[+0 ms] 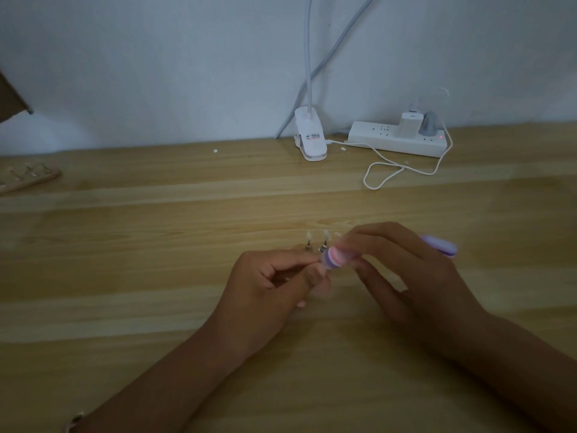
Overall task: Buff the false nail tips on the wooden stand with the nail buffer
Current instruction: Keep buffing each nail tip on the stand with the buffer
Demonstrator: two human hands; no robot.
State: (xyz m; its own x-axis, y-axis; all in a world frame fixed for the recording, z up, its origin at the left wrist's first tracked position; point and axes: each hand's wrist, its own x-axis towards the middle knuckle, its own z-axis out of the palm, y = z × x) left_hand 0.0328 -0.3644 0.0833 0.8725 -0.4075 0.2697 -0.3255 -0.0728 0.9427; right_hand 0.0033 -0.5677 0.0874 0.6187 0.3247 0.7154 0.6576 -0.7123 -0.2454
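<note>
Purple nail buffer (335, 257) was gripped in the right hand (402, 273).
A nail tip (325, 237) was pinched by the left hand's (271, 282) fingers (293, 262).

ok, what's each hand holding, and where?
Right hand holds the buffer round its middle, both ends sticking out. Left hand curls in below the nail tips; its grip is hidden, so cannot tell.

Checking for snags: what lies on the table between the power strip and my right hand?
Head view: a looped white cable lies on the table between the power strip and the right hand.
</note>
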